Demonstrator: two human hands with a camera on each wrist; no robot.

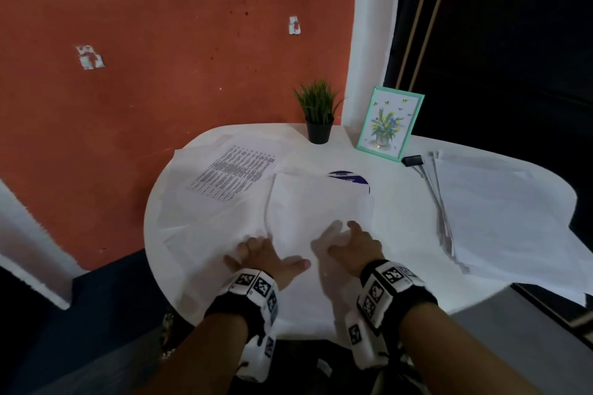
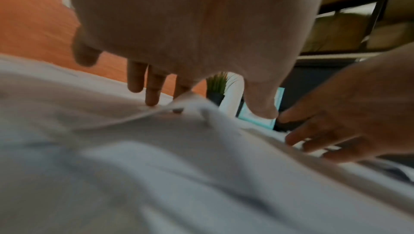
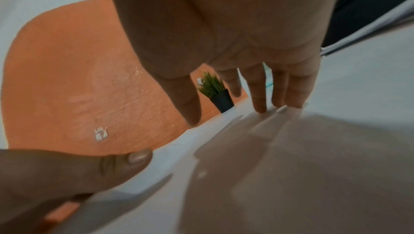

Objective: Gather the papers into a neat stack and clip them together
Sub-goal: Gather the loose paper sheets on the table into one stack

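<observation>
Head view: my left hand (image 1: 266,255) and right hand (image 1: 351,247), fingers spread flat, press thin white papers (image 1: 317,205) on round desk (image 1: 398,202).

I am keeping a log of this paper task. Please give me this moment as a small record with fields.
surface: round white table
left hand: fingers spread, resting on the loose papers in the middle
right hand: fingers spread on the same papers
printed sheet: far left, apart from the hands
clipped stack: at right, black binder clip on its far corner
background items: potted plant, framed flower picture
task state: middle papers not yet squared or clipped
</observation>
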